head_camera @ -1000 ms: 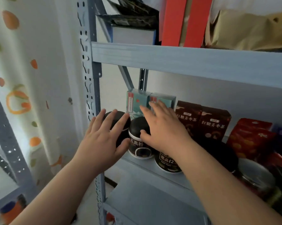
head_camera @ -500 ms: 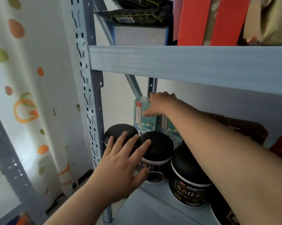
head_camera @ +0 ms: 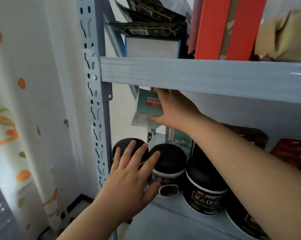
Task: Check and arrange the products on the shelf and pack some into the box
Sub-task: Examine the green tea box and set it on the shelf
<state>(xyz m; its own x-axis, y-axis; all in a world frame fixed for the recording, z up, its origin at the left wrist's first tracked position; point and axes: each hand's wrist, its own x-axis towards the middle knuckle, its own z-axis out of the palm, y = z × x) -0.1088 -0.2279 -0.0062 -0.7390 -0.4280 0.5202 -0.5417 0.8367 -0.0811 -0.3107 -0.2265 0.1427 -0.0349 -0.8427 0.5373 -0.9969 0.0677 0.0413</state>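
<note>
My right hand (head_camera: 174,108) grips a teal box (head_camera: 144,110) and holds it tilted in the air, just under the upper shelf beam (head_camera: 198,75). A second teal box (head_camera: 179,141) stands behind the jars. My left hand (head_camera: 130,172) lies flat with spread fingers on the lids of two black jars, the leftmost jar (head_camera: 125,146) and the one beside it (head_camera: 168,170). A third black jar (head_camera: 205,191) stands to the right, under my right forearm.
The grey-blue shelf upright (head_camera: 96,101) runs down the left. Dark brown boxes (head_camera: 253,137) and red packs (head_camera: 293,153) fill the shelf's right side. The upper shelf holds black pouches (head_camera: 146,30), a white box (head_camera: 151,47), red boxes (head_camera: 224,28) and a tan bag (head_camera: 283,37). A patterned curtain (head_camera: 25,118) hangs left.
My right hand moved off the jars, reached to the back, took the left teal box and lifted it up, tilted. My left hand stayed on the jar lids.
</note>
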